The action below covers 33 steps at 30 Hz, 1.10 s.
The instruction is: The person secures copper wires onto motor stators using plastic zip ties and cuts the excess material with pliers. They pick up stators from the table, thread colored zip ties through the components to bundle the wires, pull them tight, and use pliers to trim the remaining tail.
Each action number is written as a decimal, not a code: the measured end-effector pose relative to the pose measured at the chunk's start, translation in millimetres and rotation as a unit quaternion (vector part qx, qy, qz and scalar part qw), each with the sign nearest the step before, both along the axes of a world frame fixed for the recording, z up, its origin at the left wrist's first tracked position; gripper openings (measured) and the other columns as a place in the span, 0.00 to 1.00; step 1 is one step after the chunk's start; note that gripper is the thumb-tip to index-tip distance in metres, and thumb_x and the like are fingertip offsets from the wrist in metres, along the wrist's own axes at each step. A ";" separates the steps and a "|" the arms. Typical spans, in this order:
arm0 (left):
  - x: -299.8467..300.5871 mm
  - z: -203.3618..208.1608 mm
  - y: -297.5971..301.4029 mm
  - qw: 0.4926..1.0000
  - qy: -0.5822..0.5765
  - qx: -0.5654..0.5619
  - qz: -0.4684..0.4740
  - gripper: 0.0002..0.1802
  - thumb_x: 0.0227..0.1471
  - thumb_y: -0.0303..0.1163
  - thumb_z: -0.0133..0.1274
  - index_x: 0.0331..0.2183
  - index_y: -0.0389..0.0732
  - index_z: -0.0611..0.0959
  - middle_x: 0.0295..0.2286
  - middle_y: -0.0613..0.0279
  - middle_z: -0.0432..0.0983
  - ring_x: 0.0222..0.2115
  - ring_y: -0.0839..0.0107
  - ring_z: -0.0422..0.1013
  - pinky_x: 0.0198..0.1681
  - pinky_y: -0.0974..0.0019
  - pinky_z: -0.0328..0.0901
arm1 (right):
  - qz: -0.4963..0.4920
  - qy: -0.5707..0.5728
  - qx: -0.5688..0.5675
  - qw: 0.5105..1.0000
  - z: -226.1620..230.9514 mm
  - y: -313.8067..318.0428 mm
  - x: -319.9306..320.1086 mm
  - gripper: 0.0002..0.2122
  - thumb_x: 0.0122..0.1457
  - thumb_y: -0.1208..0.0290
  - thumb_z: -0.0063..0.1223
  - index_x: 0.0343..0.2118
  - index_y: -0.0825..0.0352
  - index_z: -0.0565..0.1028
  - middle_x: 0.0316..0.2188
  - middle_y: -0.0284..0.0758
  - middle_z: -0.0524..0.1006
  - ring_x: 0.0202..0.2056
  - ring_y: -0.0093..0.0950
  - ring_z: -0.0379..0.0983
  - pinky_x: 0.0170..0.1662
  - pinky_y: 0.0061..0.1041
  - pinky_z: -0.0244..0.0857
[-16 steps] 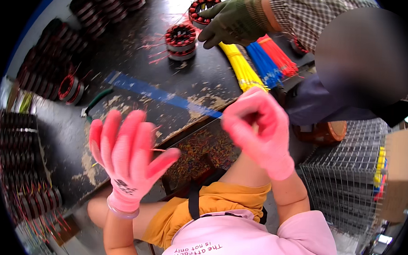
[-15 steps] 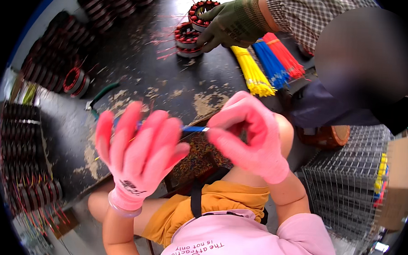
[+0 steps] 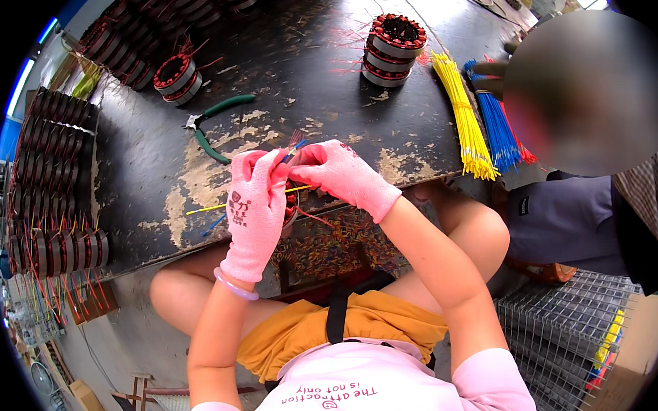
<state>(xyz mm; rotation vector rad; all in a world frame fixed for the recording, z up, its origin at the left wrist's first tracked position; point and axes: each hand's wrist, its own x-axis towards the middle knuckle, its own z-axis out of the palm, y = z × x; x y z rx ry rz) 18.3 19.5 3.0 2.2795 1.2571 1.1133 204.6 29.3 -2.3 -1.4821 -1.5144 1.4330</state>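
My left hand (image 3: 252, 202), in a pink glove, is closed, its thumb and fingertips pinching beside a short blue wire (image 3: 296, 148). From the right, my right hand (image 3: 352, 178), gloved alike, meets it with fingers closed at the same wire. Below them, a copper-wound stator (image 3: 292, 207) with red insulation is at the table's near edge, mostly hidden by the gloves. A yellow wire (image 3: 210, 210) and another blue wire end (image 3: 214, 225) stick out left of my left hand. How the wires join is hidden by my fingers.
Green-handled cutters (image 3: 219, 109) lie beyond my hands, near a single stator (image 3: 177, 79). Stacked stators (image 3: 391, 52) stand farther back. Bundles of yellow wires (image 3: 468, 123) and blue wires (image 3: 498, 125) lie right, by a co-worker's gloved hand (image 3: 489, 76). Stator rows (image 3: 55, 171) line the left.
My hands have come together at the blue wire, my left fingers going from spread to pinched. The co-worker's hand has left the stacked stators for the wire bundles. The view has shifted.
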 end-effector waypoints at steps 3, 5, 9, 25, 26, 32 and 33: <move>0.3 -7.0 0.2 1.000 0.004 -0.011 -0.005 0.16 0.58 0.23 0.55 0.49 0.42 0.80 0.41 0.52 0.71 0.38 0.55 0.75 0.39 0.58 0.71 | -0.028 -0.007 0.063 0.998 1.9 -8.5 -2.7 0.11 0.60 0.65 0.59 0.36 0.69 0.81 0.28 0.35 0.81 0.26 0.25 0.77 0.33 0.29 0.72; -2.2 -5.0 1.6 1.000 0.004 -0.020 -0.012 0.17 0.57 0.22 0.55 0.49 0.42 0.79 0.41 0.53 0.72 0.37 0.54 0.75 0.39 0.58 0.71 | -0.052 -0.039 0.181 0.981 -1.7 -14.4 -4.9 0.10 0.60 0.66 0.58 0.37 0.69 0.81 0.29 0.35 0.80 0.26 0.24 0.76 0.32 0.29 0.71; -6.8 -4.0 -0.2 0.996 0.019 -0.075 -0.051 0.19 0.50 0.21 0.57 0.46 0.41 0.79 0.40 0.54 0.72 0.37 0.54 0.76 0.38 0.58 0.71 | -0.124 0.052 0.095 0.986 0.1 -39.2 2.8 0.07 0.58 0.73 0.60 0.38 0.68 0.81 0.31 0.37 0.79 0.28 0.30 0.77 0.34 0.28 0.71; -2.5 31.3 4.4 0.985 0.132 -0.043 -0.104 0.06 0.53 0.28 0.59 0.35 0.40 0.80 0.38 0.58 0.75 0.38 0.56 0.76 0.40 0.57 0.71 | -0.022 -0.040 0.157 0.987 36.0 -30.2 16.7 0.07 0.63 0.78 0.55 0.42 0.70 0.80 0.27 0.31 0.79 0.27 0.16 0.70 0.32 0.21 0.67; -1.5 32.2 3.3 0.984 0.139 -0.044 -0.101 0.07 0.53 0.28 0.60 0.35 0.40 0.80 0.38 0.58 0.75 0.38 0.56 0.76 0.40 0.57 0.71 | -0.020 -0.036 0.153 0.987 36.6 -29.8 17.1 0.07 0.63 0.78 0.55 0.42 0.70 0.80 0.27 0.31 0.79 0.27 0.16 0.70 0.32 0.21 0.67; 6.3 11.9 -3.9 0.993 0.069 -0.044 -0.086 0.08 0.51 0.28 0.62 0.34 0.40 0.82 0.36 0.59 0.77 0.37 0.57 0.76 0.39 0.58 0.71 | -0.010 0.021 0.095 0.995 26.2 -21.8 25.9 0.06 0.63 0.75 0.56 0.40 0.70 0.80 0.29 0.28 0.79 0.29 0.14 0.70 0.32 0.19 0.66; 7.3 7.1 -3.9 0.994 0.064 -0.036 -0.086 0.08 0.50 0.28 0.63 0.34 0.40 0.82 0.36 0.60 0.77 0.37 0.57 0.76 0.39 0.58 0.71 | -0.019 0.062 0.017 0.998 22.5 -16.2 28.3 0.06 0.63 0.74 0.56 0.40 0.70 0.80 0.29 0.28 0.79 0.29 0.14 0.71 0.33 0.19 0.66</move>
